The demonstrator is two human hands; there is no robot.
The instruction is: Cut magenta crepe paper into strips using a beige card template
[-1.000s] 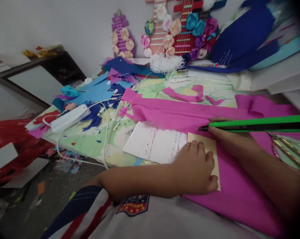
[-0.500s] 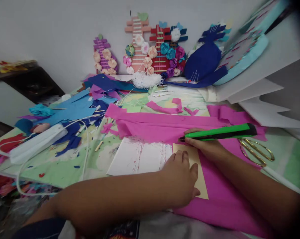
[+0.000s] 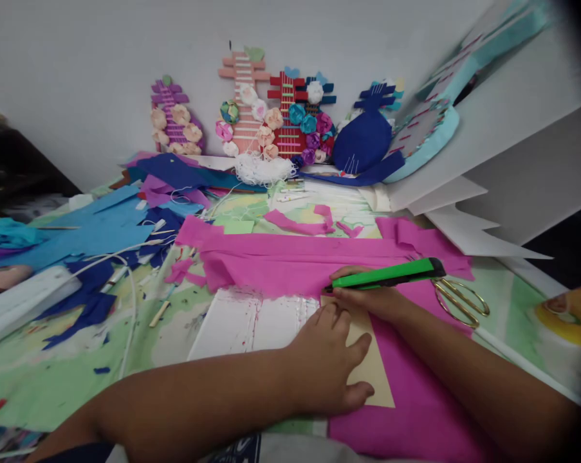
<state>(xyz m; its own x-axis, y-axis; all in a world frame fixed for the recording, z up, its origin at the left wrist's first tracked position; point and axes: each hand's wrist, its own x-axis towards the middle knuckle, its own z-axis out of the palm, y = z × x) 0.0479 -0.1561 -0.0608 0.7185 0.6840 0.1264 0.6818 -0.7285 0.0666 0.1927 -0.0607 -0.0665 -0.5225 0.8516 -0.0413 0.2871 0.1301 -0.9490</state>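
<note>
- Fanned apart, palm down: the left hand (image 3: 322, 360) is laid on the cream card (image 3: 379, 381), its thumb stuck out rightward.
- And in the right hand (image 3: 370, 301), the green cutter (image 3: 389, 274) is pinched between thumb and fingers, held at a low slant, tip aimed left by the card's far edge.
- Left forearm (image 3: 198, 392) is stretched in past the white board (image 3: 227, 325); right forearm (image 3: 468, 366) is angled in from lower right.
- Pink sheet (image 3: 415, 405) is spread under the card's right edge; gold handle loops (image 3: 465, 313) are seen beyond.
</note>
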